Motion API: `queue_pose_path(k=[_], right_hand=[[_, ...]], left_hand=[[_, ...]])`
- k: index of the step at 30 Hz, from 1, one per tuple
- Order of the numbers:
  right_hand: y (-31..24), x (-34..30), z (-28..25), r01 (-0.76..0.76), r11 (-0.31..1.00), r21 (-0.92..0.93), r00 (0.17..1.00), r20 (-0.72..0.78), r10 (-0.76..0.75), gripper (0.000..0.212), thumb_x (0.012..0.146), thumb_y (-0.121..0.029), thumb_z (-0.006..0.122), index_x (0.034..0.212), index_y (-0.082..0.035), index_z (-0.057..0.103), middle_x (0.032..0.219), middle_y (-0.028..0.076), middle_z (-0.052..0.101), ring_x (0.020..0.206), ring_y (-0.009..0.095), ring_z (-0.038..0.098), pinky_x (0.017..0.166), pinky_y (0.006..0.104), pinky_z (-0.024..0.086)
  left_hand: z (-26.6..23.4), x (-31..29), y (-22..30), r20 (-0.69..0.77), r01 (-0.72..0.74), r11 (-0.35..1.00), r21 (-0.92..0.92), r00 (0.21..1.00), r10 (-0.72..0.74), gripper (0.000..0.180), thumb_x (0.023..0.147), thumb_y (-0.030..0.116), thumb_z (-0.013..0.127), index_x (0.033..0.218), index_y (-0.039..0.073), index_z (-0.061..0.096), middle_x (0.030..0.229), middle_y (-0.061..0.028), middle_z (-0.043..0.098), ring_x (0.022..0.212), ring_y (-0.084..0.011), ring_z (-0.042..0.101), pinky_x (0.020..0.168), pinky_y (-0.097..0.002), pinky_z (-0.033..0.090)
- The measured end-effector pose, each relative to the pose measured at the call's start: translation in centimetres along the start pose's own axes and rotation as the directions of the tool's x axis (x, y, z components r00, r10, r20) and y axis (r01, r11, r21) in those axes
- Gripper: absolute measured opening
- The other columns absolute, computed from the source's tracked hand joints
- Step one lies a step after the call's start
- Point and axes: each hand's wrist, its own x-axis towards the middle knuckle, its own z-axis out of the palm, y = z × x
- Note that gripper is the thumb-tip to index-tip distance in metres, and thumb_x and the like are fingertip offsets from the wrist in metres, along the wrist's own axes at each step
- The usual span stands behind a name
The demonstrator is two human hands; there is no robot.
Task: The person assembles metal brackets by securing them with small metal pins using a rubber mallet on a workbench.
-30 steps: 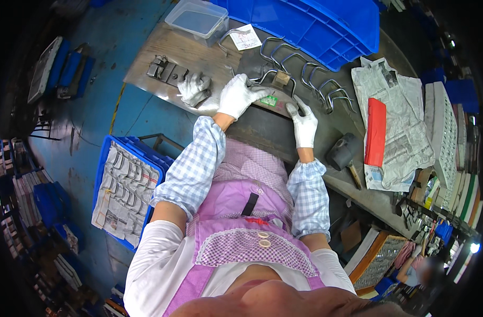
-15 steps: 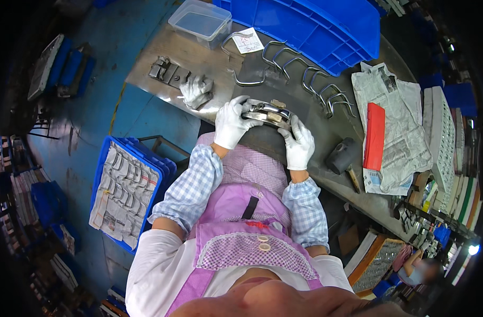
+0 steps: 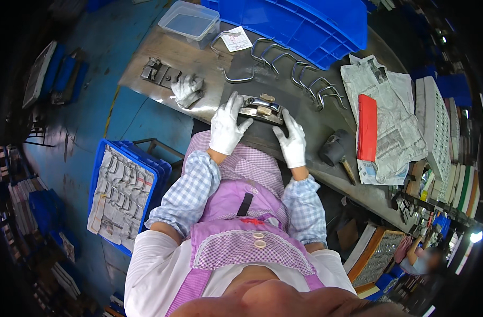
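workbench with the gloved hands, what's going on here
Someone in white gloves has a curved metal piece on the workbench, the left hand at its left end, the right hand at its right. Bent metal rods lie beyond it; a mallet lies to the right.

The curved piece (image 3: 251, 111) and bent rods (image 3: 240, 81) are glossy metal — the desk (image 3: 210, 101) looks duller, scuffed; the far crate (image 3: 305, 33) smooth plastic, the right-hand newspaper (image 3: 392, 127) matt, crumpled.

Curved metal part (image 3: 260, 109) — between gloved hands (image 3: 227, 128)
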Motion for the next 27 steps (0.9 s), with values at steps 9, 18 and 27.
queue_pose_path(k=[9, 18, 27], right_hand=[[15.0, -5.8, -15.1, -0.258, 0.625, -0.737, 0.921, 0.006, 0.388, 0.056, 0.079, -0.013, 0.068, 0.134, -0.006, 0.063, 0.117, 0.016, 0.071, 0.111, 0.036, 0.066, 0.096, 0.047, 0.052], [9.2, -1.1, -14.0, -0.839, -0.18, 0.513, 0.385, 0.795, 0.469, 0.024, 0.106, -0.032, 0.06, 0.099, -0.009, 0.062, 0.061, -0.011, 0.036, 0.043, 0.003, 0.029, 0.04, 0.0221, 0.024], [-11.1, 8.9, -7.5, 0.189, 0.981, -0.046, 0.93, 0.329, -0.164, 0.042, 0.098, -0.037, 0.068, 0.103, 0.004, 0.062, 0.077, 0.02, 0.068, 0.067, 0.043, 0.066, 0.064, 0.0495, 0.054]], left_hand=[[-0.1, 0.3, 1.0, 0.012, 0.008, 1.0, -0.008, 1.0, -0.008, 0.078, 0.082, 0.029, 0.082, 0.148, 0.004, 0.048, 0.156, -0.0171, 0.047, 0.121, -0.0392, 0.059, 0.103, -0.0463, 0.049], [-0.2, 0.3, 1.3, -0.007, 0.021, 0.998, 0.059, 1.0, -0.02, 0.079, 0.08, 0.03, 0.083, 0.146, 0.003, 0.048, 0.156, -0.019, 0.046, 0.116, -0.0398, 0.06, 0.102, -0.0478, 0.049], [-0.1, 0.3, 1.6, -0.019, 0.025, 0.999, 0.043, 1.0, -0.024, 0.08, 0.078, 0.028, 0.084, 0.143, 0.001, 0.048, 0.15, -0.0212, 0.05, 0.115, -0.04, 0.06, 0.101, -0.0487, 0.049]])
